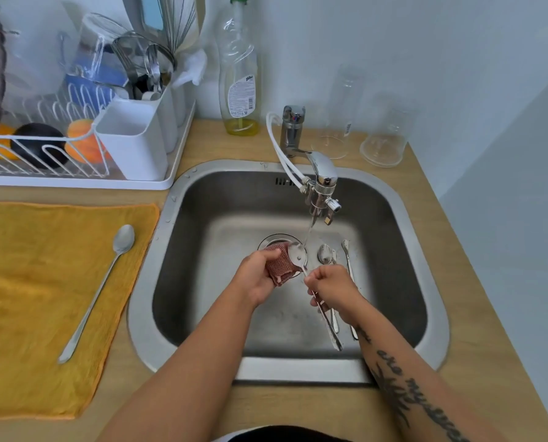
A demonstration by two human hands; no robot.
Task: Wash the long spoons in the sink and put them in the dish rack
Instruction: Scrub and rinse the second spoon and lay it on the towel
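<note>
so, the tap is running into the steel sink. the left hand is curled round a reddish mesh scrubber, pressing it against the bowl of a long spoon. the right hand is closed on that spoon's handle, thumb and fingers pinching it, with the handle's end pointing back toward the person. the thin stream of water lands right at the spoon's bowl. two other spoons lie on the sink floor just to the right, partly under the right hand. a fourth spoon lies by itself on the yellow cloth left of the sink, untouched. the dish rack stands behind the cloth, some fruit on its wires and a white cutlery holder at the corner nearest the sink.
</note>
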